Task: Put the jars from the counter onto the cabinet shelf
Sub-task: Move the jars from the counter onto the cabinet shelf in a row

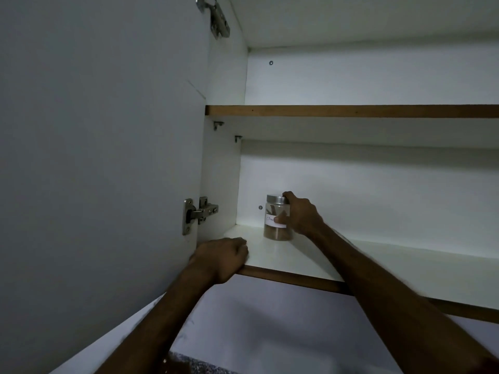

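Right hand (303,215) grasps the jar (276,233) from its right side, fingers over the metal lid (274,198) and thumb across the white label. The clear jar stands upright on the lower shelf (405,263), deep in the cabinet near the back left corner, just beside a small screw (260,207) in the rear wall. Left hand (224,256) rests knuckles-up on the shelf's front left edge, fingers curled under and clasping nothing that shows. Just to its left the open door (94,157) hangs on a steel hinge (199,213). An upper shelf (351,111) with a brown front edge spans the cabinet above, well clear of the lid. A speckled counter (194,367) shows at the bottom edge.
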Tool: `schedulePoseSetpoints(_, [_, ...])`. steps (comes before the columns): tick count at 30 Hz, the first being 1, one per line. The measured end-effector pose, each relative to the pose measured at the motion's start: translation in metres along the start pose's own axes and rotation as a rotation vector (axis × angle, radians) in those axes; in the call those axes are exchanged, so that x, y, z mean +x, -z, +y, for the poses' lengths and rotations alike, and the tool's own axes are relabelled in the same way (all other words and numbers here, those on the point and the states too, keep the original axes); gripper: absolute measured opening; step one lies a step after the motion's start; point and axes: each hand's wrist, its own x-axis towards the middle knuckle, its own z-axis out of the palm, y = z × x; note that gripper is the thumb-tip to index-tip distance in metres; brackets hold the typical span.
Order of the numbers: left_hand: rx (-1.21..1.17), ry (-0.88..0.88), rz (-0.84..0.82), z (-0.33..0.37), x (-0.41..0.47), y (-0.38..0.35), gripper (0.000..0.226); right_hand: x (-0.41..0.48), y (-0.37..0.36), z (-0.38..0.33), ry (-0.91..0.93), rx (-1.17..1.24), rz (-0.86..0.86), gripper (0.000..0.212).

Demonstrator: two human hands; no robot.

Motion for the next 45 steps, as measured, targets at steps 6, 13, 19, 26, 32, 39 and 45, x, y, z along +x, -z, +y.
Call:
schedulePoseSetpoints(6, [0.003,-0.039,0.039,-0.002,0.001,-0.004,0.054,0.032,-0.020,0.004,-0.034,0.001,-0.049,0.059])
schedulePoseSetpoints(13, [-0.016,-0.024,0.052,-0.001,0.004,-0.004,0.040,0.032,-0.020,0.008,-0.051,0.062,-0.107,0.089])
schedulePoseSetpoints(19, [0.047,-0.004,0.035,0.004,-0.006,-0.001,0.041,-0.021,-0.020,-0.008,-0.073,0.022,-0.211,0.093])
schedulePoseSetpoints(26, [0.008,-0.182,0.449,0.016,-0.056,-0.019,0.035,-0.125,-0.025,-0.046,-0.041,-0.290,-0.155,0.066])
schedulePoseSetpoints(32, [-0.122,-0.282,0.306,0.006,-0.149,-0.100,0.064,-0.256,-0.121,-0.035,0.325,-0.046,0.180,0.058])
schedulePoseSetpoints(39, [0.094,-0.062,-0.728,-0.040,-0.321,-0.243,0.058,-0.503,-0.292,0.026,0.055,0.055,-0.891,0.088])
schedulePoseSetpoints(45, [-0.061,-0.004,-1.065,-0.056,-0.370,-0.273,0.041,-0.572,-0.337,0.045,0.216,-0.289,-1.200,0.086])
